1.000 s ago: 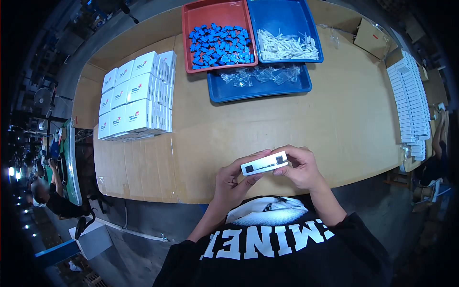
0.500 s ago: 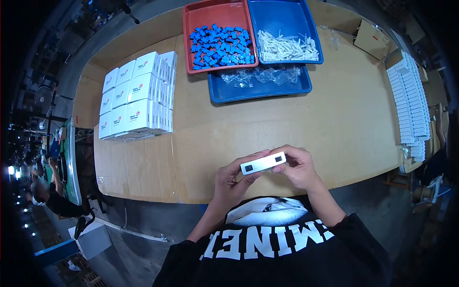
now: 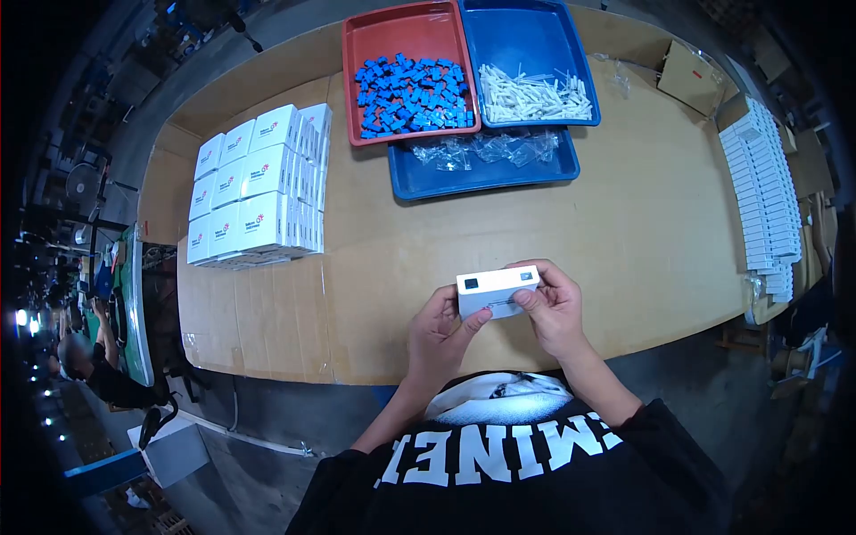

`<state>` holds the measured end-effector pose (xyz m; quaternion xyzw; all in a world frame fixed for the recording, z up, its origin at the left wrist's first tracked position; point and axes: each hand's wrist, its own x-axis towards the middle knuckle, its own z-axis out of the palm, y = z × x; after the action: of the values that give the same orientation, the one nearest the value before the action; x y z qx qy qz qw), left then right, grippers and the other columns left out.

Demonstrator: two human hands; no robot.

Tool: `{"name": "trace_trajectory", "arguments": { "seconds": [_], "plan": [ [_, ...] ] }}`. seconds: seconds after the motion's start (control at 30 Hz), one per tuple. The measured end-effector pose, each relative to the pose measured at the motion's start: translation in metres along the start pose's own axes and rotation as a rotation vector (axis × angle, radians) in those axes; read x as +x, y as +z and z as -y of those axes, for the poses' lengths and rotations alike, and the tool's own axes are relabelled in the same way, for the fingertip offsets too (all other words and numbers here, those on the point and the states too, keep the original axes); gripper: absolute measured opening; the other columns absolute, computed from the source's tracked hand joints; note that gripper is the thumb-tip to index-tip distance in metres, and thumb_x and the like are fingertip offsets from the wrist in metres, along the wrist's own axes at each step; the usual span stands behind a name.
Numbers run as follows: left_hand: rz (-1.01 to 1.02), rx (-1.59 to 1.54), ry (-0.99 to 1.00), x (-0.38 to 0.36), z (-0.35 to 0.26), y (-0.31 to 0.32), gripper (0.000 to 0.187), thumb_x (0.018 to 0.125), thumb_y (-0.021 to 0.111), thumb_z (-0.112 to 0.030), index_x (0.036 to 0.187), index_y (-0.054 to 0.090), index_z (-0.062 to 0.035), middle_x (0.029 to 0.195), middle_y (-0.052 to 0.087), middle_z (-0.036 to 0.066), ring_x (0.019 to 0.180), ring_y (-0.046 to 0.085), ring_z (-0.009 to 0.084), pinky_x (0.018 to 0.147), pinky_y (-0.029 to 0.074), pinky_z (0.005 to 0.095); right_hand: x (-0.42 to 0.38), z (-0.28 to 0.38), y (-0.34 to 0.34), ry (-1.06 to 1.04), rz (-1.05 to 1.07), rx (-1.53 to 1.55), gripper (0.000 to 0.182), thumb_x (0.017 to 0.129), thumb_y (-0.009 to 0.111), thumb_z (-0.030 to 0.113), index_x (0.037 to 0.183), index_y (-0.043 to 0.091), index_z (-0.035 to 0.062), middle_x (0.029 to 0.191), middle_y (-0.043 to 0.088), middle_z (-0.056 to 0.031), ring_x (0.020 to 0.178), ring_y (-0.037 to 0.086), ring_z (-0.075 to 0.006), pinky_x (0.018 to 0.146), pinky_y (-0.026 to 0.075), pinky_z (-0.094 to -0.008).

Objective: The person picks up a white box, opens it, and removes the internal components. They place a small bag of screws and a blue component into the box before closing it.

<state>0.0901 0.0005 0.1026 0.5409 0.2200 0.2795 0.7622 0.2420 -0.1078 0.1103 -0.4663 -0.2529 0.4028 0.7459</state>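
Between my two hands is a small white box-shaped unit (image 3: 496,283), held above the near part of the table. Two dark square openings sit near the ends of its upper narrow side, and a greyer face with a faint thin line is turned toward me. My left hand (image 3: 442,328) grips its left end, thumb on the near face. My right hand (image 3: 555,312) holds the right end, thumb pressed on the near face and fingers behind. The fingers behind the unit are partly hidden.
White printed boxes (image 3: 239,183) are stacked at the left. At the back stand a red tray (image 3: 406,31) of blue pieces, a blue tray (image 3: 522,36) of white sticks and a lower blue tray (image 3: 486,183) with clear plastic bags. White units (image 3: 762,196) line the right edge. A person (image 3: 102,366) sits far left.
The white unit has tilted and levelled in my hands, so its near face now shows below the narrow side. My right thumb has moved onto that face.
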Motion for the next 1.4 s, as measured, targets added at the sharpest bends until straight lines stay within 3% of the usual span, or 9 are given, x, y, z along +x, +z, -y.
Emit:
{"name": "trace_trajectory", "arguments": {
  "seconds": [0.23, 0.5, 0.6, 0.9, 1.0, 1.07, 1.23, 1.33, 1.4],
  "plan": [
    [0.015, -0.036, -0.045, 0.002, -0.003, 0.001, 0.033, 0.096, 0.069, 0.005, 0.125, 0.055, 0.0099, 0.118, 0.069, 0.015, 0.113, 0.065, 0.0165, 0.102, 0.051, 0.0309, 0.004, -0.006, -0.009, 0.003, 0.029, -0.003, 0.033, 0.098, 0.071, 0.011, 0.126, 0.060, -0.0040, 0.115, 0.070, -0.0111, 0.106, 0.067, -0.0143, 0.094, 0.054, -0.0275],
    [-0.004, -0.038, -0.170, 0.006, -0.001, 0.000, 0.035, 0.096, 0.067, 0.004, 0.128, 0.054, 0.0104, 0.120, 0.068, 0.016, 0.113, 0.066, 0.0174, 0.100, 0.053, 0.0296, 0.009, -0.020, 0.006, 0.185, -0.268, 0.393, 0.037, 0.099, 0.070, 0.012, 0.130, 0.057, -0.0039, 0.116, 0.071, -0.0116, 0.102, 0.069, -0.0149, 0.093, 0.055, -0.0279],
    [-0.115, -0.072, -0.197, 0.007, 0.004, -0.003, 0.034, 0.098, 0.066, 0.001, 0.129, 0.055, 0.0110, 0.121, 0.068, 0.016, 0.112, 0.066, 0.0171, 0.100, 0.053, 0.0291, 0.012, -0.018, 0.006, 0.204, -0.165, 0.102, 0.040, 0.097, 0.071, 0.007, 0.133, 0.056, -0.0038, 0.121, 0.070, -0.0125, 0.107, 0.068, -0.0160, 0.096, 0.054, -0.0291],
    [-0.167, -0.098, -0.194, 0.005, 0.008, -0.006, 0.031, 0.099, 0.066, 0.000, 0.127, 0.056, 0.0121, 0.120, 0.068, 0.015, 0.117, 0.064, 0.0173, 0.101, 0.050, 0.0287, 0.011, -0.030, -0.012, 0.328, -0.055, 0.099, 0.046, 0.097, 0.070, 0.006, 0.138, 0.053, -0.0047, 0.126, 0.068, -0.0155, 0.119, 0.065, -0.0202, 0.105, 0.052, -0.0336],
    [-0.048, 0.005, -0.126, 0.008, 0.017, -0.010, 0.051, 0.096, 0.070, -0.003, 0.140, 0.048, 0.0106, 0.133, 0.061, 0.018, 0.130, 0.056, 0.0218, 0.109, 0.045, 0.0335, 0.012, -0.031, -0.011, 0.455, -0.067, 0.440, 0.047, 0.100, 0.067, 0.011, 0.141, 0.049, -0.0049, 0.128, 0.066, -0.0172, 0.120, 0.065, -0.0230, 0.106, 0.052, -0.0361],
    [-0.012, 0.173, 0.084, 0.012, 0.016, -0.004, 0.075, 0.093, 0.074, -0.007, 0.154, 0.033, 0.0074, 0.147, 0.049, 0.021, 0.141, 0.046, 0.0262, 0.117, 0.037, 0.0386, 0.011, -0.027, 0.000, 0.478, -0.064, 0.490, 0.048, 0.102, 0.065, 0.013, 0.142, 0.048, -0.0048, 0.127, 0.066, -0.0173, 0.120, 0.065, -0.0240, 0.106, 0.053, -0.0370],
    [0.005, 0.126, 0.054, 0.014, 0.025, -0.008, 0.088, 0.093, 0.074, -0.010, 0.161, 0.018, 0.0036, 0.154, 0.039, 0.021, 0.143, 0.043, 0.0289, 0.119, 0.034, 0.0407, 0.008, -0.033, -0.004, 0.612, 0.004, 0.628, 0.050, 0.103, 0.065, 0.017, 0.143, 0.045, -0.0054, 0.124, 0.065, -0.0166, 0.120, 0.064, -0.0245, 0.105, 0.054, -0.0388],
    [-0.053, 0.033, 0.024, 0.013, 0.025, -0.009, 0.089, 0.094, 0.073, -0.011, 0.162, 0.016, 0.0016, 0.153, 0.039, 0.020, 0.140, 0.045, 0.0282, 0.117, 0.036, 0.0403, 0.008, -0.038, -0.010, 0.761, 0.052, 0.396, 0.051, 0.103, 0.065, 0.021, 0.143, 0.046, -0.0039, 0.126, 0.064, -0.0154, 0.122, 0.063, -0.0229, 0.104, 0.054, -0.0374],
    [-0.080, -0.022, -0.027, 0.012, 0.025, -0.011, 0.091, 0.095, 0.073, -0.012, 0.162, 0.014, 0.0001, 0.153, 0.039, 0.020, 0.139, 0.046, 0.0277, 0.117, 0.037, 0.0401, 0.007, -0.044, -0.005, 0.368, 0.030, -0.298, 0.050, 0.104, 0.064, 0.025, 0.143, 0.048, -0.0006, 0.127, 0.063, -0.0136, 0.123, 0.061, -0.0209, 0.103, 0.053, -0.0351]
  ]
}}
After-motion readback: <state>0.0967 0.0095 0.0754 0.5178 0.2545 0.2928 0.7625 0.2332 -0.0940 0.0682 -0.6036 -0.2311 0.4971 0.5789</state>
